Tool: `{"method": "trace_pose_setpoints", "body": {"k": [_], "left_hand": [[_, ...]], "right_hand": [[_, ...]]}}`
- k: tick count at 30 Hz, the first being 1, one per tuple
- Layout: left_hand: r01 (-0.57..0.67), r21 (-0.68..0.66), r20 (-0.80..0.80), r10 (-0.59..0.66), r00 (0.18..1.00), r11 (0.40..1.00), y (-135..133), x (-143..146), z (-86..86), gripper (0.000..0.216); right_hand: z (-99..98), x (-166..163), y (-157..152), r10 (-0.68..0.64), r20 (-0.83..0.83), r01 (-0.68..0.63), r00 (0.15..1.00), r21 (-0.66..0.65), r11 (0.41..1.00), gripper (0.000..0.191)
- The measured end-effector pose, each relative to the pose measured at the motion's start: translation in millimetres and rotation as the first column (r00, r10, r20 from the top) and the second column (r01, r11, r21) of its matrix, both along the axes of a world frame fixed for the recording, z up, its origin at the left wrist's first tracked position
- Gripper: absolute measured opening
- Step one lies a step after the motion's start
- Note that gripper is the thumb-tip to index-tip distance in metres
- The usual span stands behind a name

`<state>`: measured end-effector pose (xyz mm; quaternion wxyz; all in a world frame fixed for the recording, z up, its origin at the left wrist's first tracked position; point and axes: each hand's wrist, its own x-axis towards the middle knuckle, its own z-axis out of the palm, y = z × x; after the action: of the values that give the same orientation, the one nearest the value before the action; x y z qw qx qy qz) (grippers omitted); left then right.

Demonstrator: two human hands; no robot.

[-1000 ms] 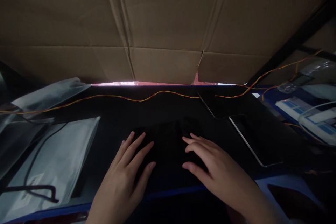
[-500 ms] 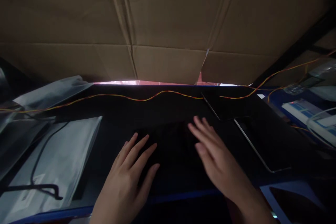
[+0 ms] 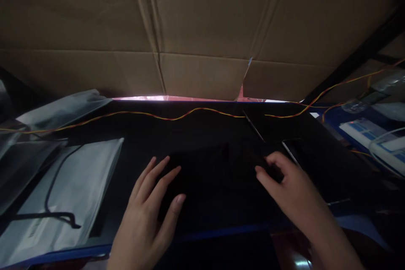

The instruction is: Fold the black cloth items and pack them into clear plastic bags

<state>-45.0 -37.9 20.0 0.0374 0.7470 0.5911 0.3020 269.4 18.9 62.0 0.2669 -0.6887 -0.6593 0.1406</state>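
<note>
Two hands sit on the black mat (image 3: 202, 128). Your left hand (image 3: 148, 211) lies flat, fingers spread, on a dark flat piece (image 3: 205, 177). Your right hand (image 3: 292, 190) has left that piece and now curls at the silver-edged slab (image 3: 319, 168) beside it; grip unclear. Cardboard (image 3: 202, 29) walls the back, and grey bags (image 3: 76, 185) lie to the left.

Ahead of you stands a wall of brown cardboard (image 3: 202, 29), creased along its folds. A thin strip of bright light (image 3: 148, 98) shows under its lower edge. Your bench (image 3: 202, 128) is black and dim, with blue along its near edge. A black bar (image 3: 354, 61) slants up at your right.
</note>
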Motion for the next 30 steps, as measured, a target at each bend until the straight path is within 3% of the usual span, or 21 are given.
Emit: {"method": "trace_pose_setpoints", "body": {"k": [3,5,8,12,15,18,21,24,27,30], "left_hand": [[0.012,0.002,-0.007,-0.012,1.0,1.0,1,0,-1.0,0.042],[0.03,0.007,-0.034,-0.029,0.999,1.0,3,0,-3.2,0.041],[0.041,0.003,-0.068,-0.041,0.997,0.999,5,0,-8.0,0.038],[0.035,-0.009,-0.065,-0.036,0.997,0.999,5,-2,-11.7,0.037],[0.011,0.002,-0.016,-0.011,1.0,1.0,3,-2,-7.4,0.041],[-0.019,0.001,0.079,0.019,0.997,1.0,3,6,5.1,0.041],[0.003,-0.021,0.146,0.0,0.989,1.0,8,21,18.1,0.041],[0.105,-0.063,0.106,-0.098,0.99,0.992,14,37,20.8,0.044],[0.151,-0.082,0.024,-0.149,0.989,0.985,17,43,14.1,0.044],[0.138,-0.068,-0.037,-0.141,0.989,0.988,13,39,11.7,0.048]], "right_hand": [[25.0,-10,-1,-0.057,0.092,0.045,0.994,0.129,0.991,0.02],[33.5,-32,-8,-0.038,0.158,0.0,0.987,0.239,0.971,0.017],[32.7,-76,-22,0.129,0.172,-0.174,0.977,0.278,0.945,0.011],[23.5,-96,-33,0.495,-0.144,-0.466,0.857,0.193,0.863,0.013],[14.3,-73,-31,0.443,-0.273,-0.37,0.854,0.28,0.886,0.023],[1.6,-50,-23,0.336,-0.215,-0.263,0.917,0.308,0.914,0.023],[-11.4,-50,-16,0.436,-0.094,-0.411,0.895,0.208,0.888,0.038],[-22.1,-66,-15,0.517,0.018,-0.515,0.856,0.126,0.848,0.043],[-28.2,-76,-17,0.478,0.084,-0.485,0.874,0.128,0.865,0.039],[-26.3,-72,-16,0.443,0.008,-0.436,0.897,0.188,0.88,0.035]]}}
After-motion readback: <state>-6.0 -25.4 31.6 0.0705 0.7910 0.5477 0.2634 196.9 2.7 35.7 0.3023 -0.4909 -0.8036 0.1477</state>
